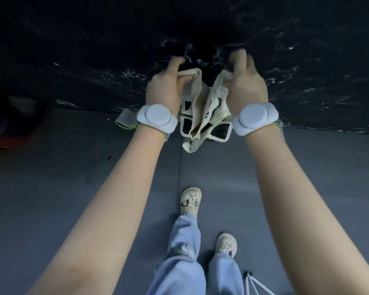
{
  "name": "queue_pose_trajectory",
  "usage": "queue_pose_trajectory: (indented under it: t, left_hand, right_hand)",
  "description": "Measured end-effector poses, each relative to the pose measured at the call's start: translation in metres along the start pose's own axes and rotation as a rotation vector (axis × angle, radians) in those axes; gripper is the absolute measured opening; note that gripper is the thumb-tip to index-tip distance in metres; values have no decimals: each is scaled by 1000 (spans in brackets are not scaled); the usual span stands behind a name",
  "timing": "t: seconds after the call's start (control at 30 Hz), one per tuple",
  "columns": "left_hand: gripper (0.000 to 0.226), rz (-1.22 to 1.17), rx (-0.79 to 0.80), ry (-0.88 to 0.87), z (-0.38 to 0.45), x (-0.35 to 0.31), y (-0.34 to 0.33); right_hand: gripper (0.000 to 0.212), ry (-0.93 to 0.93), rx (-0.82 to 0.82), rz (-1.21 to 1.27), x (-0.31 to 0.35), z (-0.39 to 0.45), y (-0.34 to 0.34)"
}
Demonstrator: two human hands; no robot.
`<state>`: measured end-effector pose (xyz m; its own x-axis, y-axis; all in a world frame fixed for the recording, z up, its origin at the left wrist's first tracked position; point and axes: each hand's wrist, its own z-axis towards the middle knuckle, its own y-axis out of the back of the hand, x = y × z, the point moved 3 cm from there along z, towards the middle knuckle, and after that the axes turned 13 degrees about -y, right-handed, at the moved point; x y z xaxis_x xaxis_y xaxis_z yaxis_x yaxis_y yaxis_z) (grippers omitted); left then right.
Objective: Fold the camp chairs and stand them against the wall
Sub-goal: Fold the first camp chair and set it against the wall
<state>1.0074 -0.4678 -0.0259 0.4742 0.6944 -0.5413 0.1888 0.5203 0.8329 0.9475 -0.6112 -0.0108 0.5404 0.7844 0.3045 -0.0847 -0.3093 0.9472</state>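
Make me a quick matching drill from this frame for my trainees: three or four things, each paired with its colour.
Things:
1. chair
2. wall
3. trousers
4. floor

Colours:
A. pale blue
B. cream
C. grey
D. black, glossy

Pairs: 1-B, 2-D, 3-A, 4-C.

Both the left hand and right hand hold the chair, folded, at the wall.

Both bare forearms reach forward, round grey sensor bands on the wrists; left hand (165,86) and right hand (246,84) are fists, fingers curled under.
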Motion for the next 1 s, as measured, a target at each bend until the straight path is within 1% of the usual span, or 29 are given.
queue_pose_trajectory:
  t: [0.1,0.17,0.23,0.27,0.3,0.4,0.43,0.5,0.53,0.6,0.7,0.77,0.83,0.9,1.0]
  left_hand:
    - [42,-96,-19,44,-7,13,-13]
    - [44,-113,4,93,-19,21,-29]
    - [47,-97,47,150,-32,29,-48]
    - [50,-91,81,177,-39,32,-55]
    - [53,-92,140,217,-46,36,-64]
    - [61,-108,349,341,-68,52,-94]
    - [65,-118,400,370,-73,56,-101]
    - [70,-142,452,405,-78,62,-113]
    - [71,-155,458,415,-77,65,-119]
    - [73,-191,447,431,-72,68,-126]
    - [70,-215,410,411,-59,64,-128]
    - [70,-205,372,378,-48,60,-127]
    - [73,-222,329,386,-37,59,-125]
    - [71,-226,318,391,-26,61,-128]
    - [67,-140,349,347,-15,57,-128]
  right_hand:
    - [55,-118,22,112,-12,0,-16]
    - [64,-194,9,166,-19,-7,-25]
    - [77,-320,37,252,-28,-15,-34]
    - [82,-371,74,249,-32,-18,-40]
    - [82,-408,140,182,-38,-21,-49]
    - [63,-500,409,-69,-54,-29,-76]
    - [62,-530,483,-112,-59,-33,-82]
    - [73,-550,566,-134,-67,-38,-93]
    - [79,-554,585,-108,-69,-38,-99]
    - [81,-596,585,18,-71,-35,-109]
    - [76,-618,492,167,-71,-26,-118]
    - [71,-588,434,165,-72,-15,-123]
    - [65,-564,425,139,-70,-5,-125]
    - [64,-537,426,85,-69,4,-127]
    - [40,-562,445,100,-71,10,-128]
